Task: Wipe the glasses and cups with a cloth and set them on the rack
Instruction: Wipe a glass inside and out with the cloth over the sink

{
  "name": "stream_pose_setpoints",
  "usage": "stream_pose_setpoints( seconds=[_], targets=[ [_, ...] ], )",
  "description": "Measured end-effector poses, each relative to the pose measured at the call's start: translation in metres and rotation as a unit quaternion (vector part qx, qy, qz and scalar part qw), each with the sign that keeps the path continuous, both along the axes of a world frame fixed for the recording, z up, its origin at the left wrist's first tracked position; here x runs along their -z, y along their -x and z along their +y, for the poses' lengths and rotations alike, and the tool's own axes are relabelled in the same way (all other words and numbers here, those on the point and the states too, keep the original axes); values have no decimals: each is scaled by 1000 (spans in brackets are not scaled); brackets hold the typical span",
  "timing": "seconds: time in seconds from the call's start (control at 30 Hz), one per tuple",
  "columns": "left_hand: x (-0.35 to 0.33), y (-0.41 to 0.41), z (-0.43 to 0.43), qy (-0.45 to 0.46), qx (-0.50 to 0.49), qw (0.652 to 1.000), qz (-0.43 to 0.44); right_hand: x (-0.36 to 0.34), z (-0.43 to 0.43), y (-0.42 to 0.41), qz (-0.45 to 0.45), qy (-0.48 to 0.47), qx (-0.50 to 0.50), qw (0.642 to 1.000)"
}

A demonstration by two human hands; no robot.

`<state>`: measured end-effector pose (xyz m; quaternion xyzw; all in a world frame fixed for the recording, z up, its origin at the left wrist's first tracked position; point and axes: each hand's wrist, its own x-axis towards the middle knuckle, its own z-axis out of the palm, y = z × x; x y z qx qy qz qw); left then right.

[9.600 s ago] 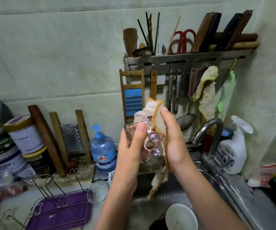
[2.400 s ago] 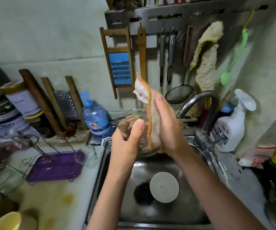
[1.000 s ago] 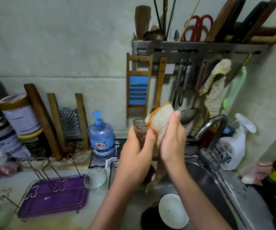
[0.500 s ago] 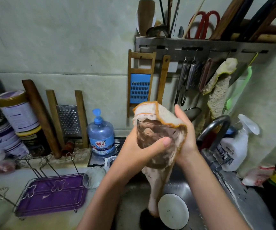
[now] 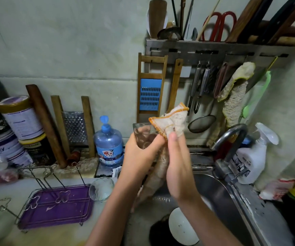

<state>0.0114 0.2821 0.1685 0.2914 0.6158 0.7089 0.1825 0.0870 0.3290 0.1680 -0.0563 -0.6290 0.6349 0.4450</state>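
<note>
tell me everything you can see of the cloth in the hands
The cloth is worn, whitish-grey and textured, with an orange stitched edge. Its top bunches up beside the rim of the glass; the rest hangs twisted toward the sink. The right hand holds it against the glass, which the left hand grips.

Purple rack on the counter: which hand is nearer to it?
Left. The left hand, holding the glass, is up and to the right of the rack; the right hand, holding the cloth, is farther right.
</note>
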Motion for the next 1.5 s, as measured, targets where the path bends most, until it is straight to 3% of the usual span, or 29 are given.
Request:
stream_pose_setpoints(
  seconds=[0.1,0.2,0.3,0.4,0.5,0.6,0.73,0.87,0.97,1.1,1.2,1.37,1.5],
  targets=[
    [-2,-5,-3,0,32,999,3,6,5,2,-14,-22,32,999],
    [-2,-7,-6,-12,98,995,1,-14,23,4,14,229,-49,972],
    [-6,-12,-6,-20,116,993,31,-29,35,7,10,360,-154,920],
    [-6,-15,-4,-14,80,995,53,-23,35,7,15,415,-159,896],
    [-2,-14,-2,-16,21,998,63,-9,28,3,-41,409,-102,906],
    [2,-7,1,-27,-22,998,54,3,8,0,-33,462,-159,872],
    [9,1,1,-29,-2,998,49,3,8,0,-1,440,-124,889],
    [10,5,-2,-41,101,992,63,-12,25,1,-52,440,-129,887],
    [7,4,-2,-52,122,990,53,-17,31,-2,-93,396,-108,907],
    [3,-3,-3,-61,158,985,8,-17,26,0,-101,313,11,944],
    [9,-4,-1,-61,146,987,-2,-10,28,4,-136,225,106,959],
    [15,-7,1,-60,99,993,14,-3,27,4,-131,157,232,951],
    [12,-10,6,-76,13,995,58,-2,5,-1,-52,92,171,979]
  ],
)
